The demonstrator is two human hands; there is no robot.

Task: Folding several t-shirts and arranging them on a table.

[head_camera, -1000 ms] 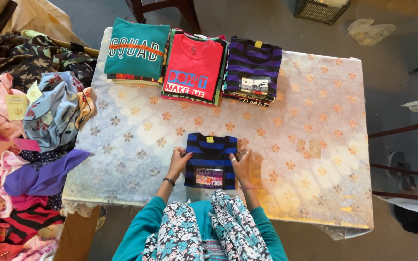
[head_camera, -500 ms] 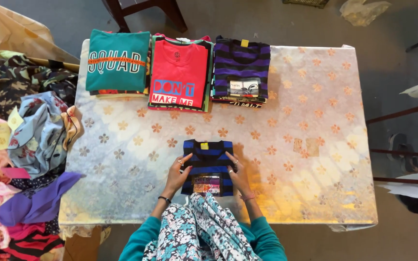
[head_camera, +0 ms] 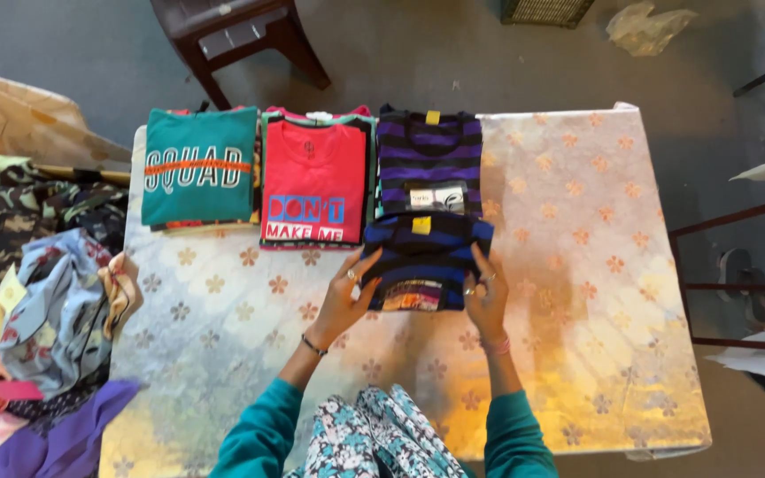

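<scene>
Blue-and-black striped, folded flat, yellow tag at the collar: small shirt [head_camera: 425,261] held at both side edges, just in front of the purple-striped pile [head_camera: 429,164] and overlapping its near edge. Left hand [head_camera: 345,296] at the shirt's left edge, fingers spread along the fabric, dark bangle at the wrist. Right hand [head_camera: 486,296] at the shirt's right edge, fingers likewise against the cloth, rings on them, pink band at the wrist. Grip of each hand narrow, closed lightly on the folded shirt from either side. Whether lifted clear or resting on the counter [head_camera: 595,265], cannot tell.

Along the counter's far edge, three folded piles side by side and touching: teal shirt with white lettering [head_camera: 198,168] on the left, red shirt with a blue patch [head_camera: 314,181] in the middle, purple-striped pile on the right. Pale floral cloth over the counter. Heap of loose clothes [head_camera: 37,310] beside the counter's left end, well apart from the hands. Dark wooden chair [head_camera: 241,35] beyond the far edge. Teal sleeves and floral-print garment at the near edge.
</scene>
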